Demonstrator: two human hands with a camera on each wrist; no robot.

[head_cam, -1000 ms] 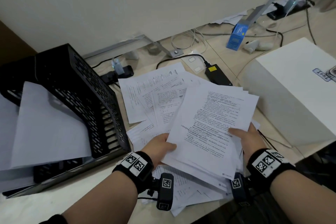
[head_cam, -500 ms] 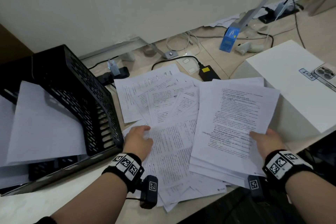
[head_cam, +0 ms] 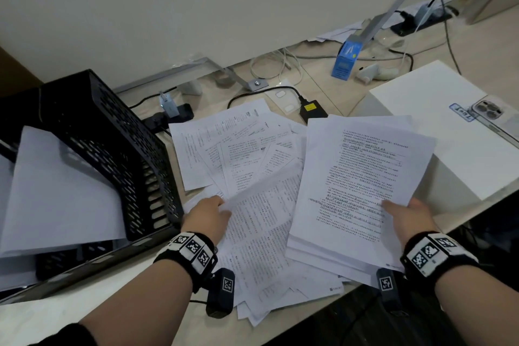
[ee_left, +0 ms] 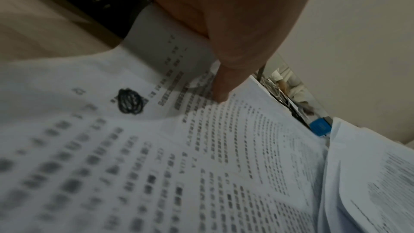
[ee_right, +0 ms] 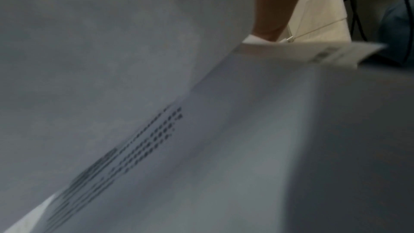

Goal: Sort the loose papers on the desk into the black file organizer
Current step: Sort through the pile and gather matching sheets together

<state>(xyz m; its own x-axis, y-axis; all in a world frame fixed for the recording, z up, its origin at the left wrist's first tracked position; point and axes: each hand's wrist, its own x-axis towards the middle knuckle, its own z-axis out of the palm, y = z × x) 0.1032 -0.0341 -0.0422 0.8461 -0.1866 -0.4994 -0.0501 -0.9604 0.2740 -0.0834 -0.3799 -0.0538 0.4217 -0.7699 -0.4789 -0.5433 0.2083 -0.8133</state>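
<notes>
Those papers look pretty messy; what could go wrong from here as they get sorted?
Three things could, I think:
1. The right hand grips a fanned stack of papers by one corner; sheets might slide out.
2. The loose papers under the left hand overhang the desk edge and could slip off.
3. The black file organizer already holds leaning sheets, so new ones might snag.

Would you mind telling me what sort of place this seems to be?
Probably an office desk: printed papers lie spread across it, a black file organizer stands at the left, and a power adapter with cables sits near the wall.
</notes>
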